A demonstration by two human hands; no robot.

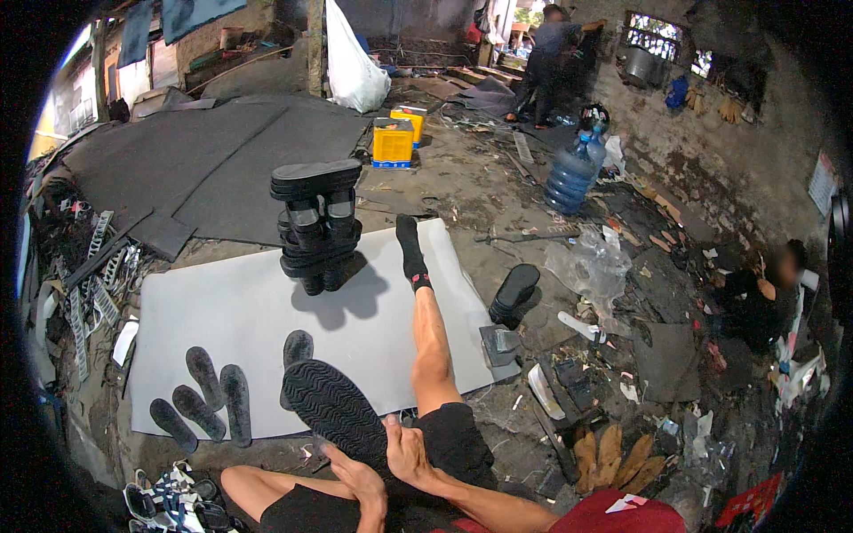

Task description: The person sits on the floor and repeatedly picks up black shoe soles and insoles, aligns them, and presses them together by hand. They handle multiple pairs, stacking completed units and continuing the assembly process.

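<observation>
A black sandal or slipper [333, 410] is tilted up in front of me, its zigzag-ridged sole showing. My right hand [409, 455] grips its near right edge, fingers curled and thumb along the rim. Lower down, my left hand [357, 480] holds the near end from the left; part of its fingers is hidden behind the sole. Beyond the sandal, one dark flat sole piece [298, 346] lies partly covered. Several similar dark sole pieces [235, 404] lie to the left on a pale sheet [222, 302]. Thick black sandals are piled in a stack [315, 218] at its far side.
My stretched-out leg [431, 342] crosses the sheet. Right of it are a black sandal [514, 293] and a grey block [500, 345]. Strapped sandals [173, 497] lie lower left. Farther off are yellow boxes [393, 142], blue bottles [573, 173], scraps and two people.
</observation>
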